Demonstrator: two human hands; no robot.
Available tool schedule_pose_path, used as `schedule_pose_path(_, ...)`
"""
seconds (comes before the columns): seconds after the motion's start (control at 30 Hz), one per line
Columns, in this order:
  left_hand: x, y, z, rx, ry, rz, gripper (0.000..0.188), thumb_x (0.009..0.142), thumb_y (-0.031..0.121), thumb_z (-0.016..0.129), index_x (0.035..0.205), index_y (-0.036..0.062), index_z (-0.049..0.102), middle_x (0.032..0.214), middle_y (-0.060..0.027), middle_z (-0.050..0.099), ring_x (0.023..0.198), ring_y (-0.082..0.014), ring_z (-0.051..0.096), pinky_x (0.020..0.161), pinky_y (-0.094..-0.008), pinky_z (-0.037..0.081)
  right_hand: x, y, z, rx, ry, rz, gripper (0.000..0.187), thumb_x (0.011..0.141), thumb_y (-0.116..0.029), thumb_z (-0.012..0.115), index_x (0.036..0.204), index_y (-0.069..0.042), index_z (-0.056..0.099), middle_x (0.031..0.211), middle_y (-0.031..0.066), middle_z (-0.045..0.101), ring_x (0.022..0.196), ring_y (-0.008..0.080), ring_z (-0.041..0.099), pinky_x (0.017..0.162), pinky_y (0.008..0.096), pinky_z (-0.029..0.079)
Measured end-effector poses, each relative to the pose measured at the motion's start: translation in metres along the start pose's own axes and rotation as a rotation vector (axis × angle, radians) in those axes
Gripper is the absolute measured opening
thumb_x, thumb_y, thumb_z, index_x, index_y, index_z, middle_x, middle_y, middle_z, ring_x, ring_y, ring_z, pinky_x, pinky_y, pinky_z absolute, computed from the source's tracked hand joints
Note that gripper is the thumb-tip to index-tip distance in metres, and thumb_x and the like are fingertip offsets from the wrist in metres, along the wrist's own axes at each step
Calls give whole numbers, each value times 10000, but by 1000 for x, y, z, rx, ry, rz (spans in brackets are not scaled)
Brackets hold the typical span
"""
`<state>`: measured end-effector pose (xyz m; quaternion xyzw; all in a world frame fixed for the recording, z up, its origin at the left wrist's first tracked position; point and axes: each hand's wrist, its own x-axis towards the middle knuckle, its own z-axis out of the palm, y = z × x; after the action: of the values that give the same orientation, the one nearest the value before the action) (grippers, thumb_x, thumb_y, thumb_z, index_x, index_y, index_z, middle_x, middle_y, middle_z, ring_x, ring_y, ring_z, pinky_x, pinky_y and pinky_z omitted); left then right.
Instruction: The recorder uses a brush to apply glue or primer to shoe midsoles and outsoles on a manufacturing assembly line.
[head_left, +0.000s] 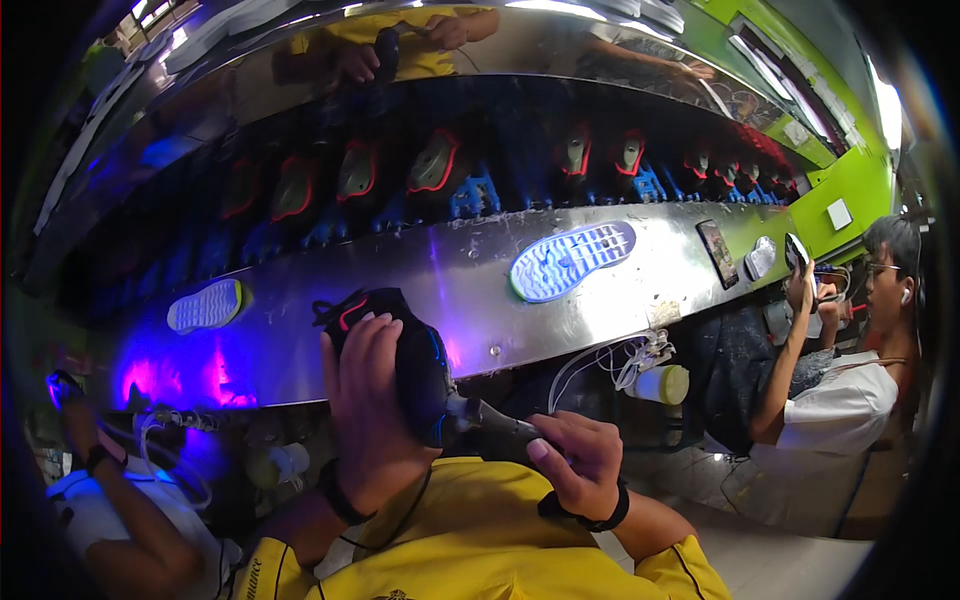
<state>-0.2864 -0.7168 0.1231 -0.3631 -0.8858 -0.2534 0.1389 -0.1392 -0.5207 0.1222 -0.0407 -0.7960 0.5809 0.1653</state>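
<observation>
My left hand (370,425) is wrapped round a black shoe upper (421,385) and holds it up in front of the bench edge. The shoe has a red trim near its opening and a thin blue line along its lower edge. In my right hand (583,462) is a brush (503,420), gripped by its handle, its head touching the lower edge of the shoe. Beyond my hands a blue-and-white shoe sole (572,262) lies on the metal bench (470,325). Another pale sole (205,306) lies farther left under violet light.
Behind the bench runs a dark rack with several red-edged shoe parts (434,162) and blue supports (474,194). A phone (717,255) lies at the right. Below the edge hang a cup (662,384) and white tubes (590,370). Co-workers sit right (845,410) and left (140,520).
</observation>
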Motion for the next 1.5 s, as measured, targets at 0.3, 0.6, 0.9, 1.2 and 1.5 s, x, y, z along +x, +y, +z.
schedule_pose_path(0.3, 41, 11, 0, 16, -124, -8, 849, 745, 168, 801, 1478, -5, 409, 1409, -230, 522, 1385, -435, 488, 1211, -680, 270, 22, -17, -25, -193, 161, -17, 199, 917, -63, 749, 1083, 48, 750, 686, 103, 570, 536, 196, 546, 504, 322, 390)
schedule_pose_path(0.6, 81, -20, -13, -92, -172, -9, 1033, 549, 90, 881, 1471, 7, 425, 1403, -236, 532, 1340, -456, 510, 1182, -561, 367, 82, -25, -30, -302, 95, -176, 210, 862, -36, 765, 1062, 30, 755, 698, 110, 612, 546, 235, 587, 522, 343, 442)
schedule_pose_path(0.9, 114, -62, -27, -212, -224, -37, 751, 606, 85, 873, 1307, 66, 603, 1209, -154, 660, 1178, -385, 645, 1019, -457, 518, 138, 23, 11, 6, 85, -219, 202, 943, -85, 737, 1103, 34, 768, 719, 95, 625, 569, 170, 586, 538, 309, 437)
schedule_pose_path(1.2, 137, -90, -39, -356, -413, -176, 736, 644, 96, 908, 1306, 43, 589, 1195, -139, 689, 1095, -282, 691, 980, -391, 543, 139, 70, 57, 123, 99, -192, 209, 960, -115, 744, 1118, 20, 771, 745, 107, 638, 600, 172, 585, 575, 315, 452)
schedule_pose_path(1.5, 122, -119, -25, -253, -342, -61, 1024, 621, 128, 923, 1507, 43, 418, 1312, -252, 662, 1215, -460, 656, 1006, -472, 542, 102, 104, 81, 52, 174, -11, 244, 938, -143, 786, 1111, 29, 775, 830, 172, 722, 681, 258, 700, 633, 363, 525)
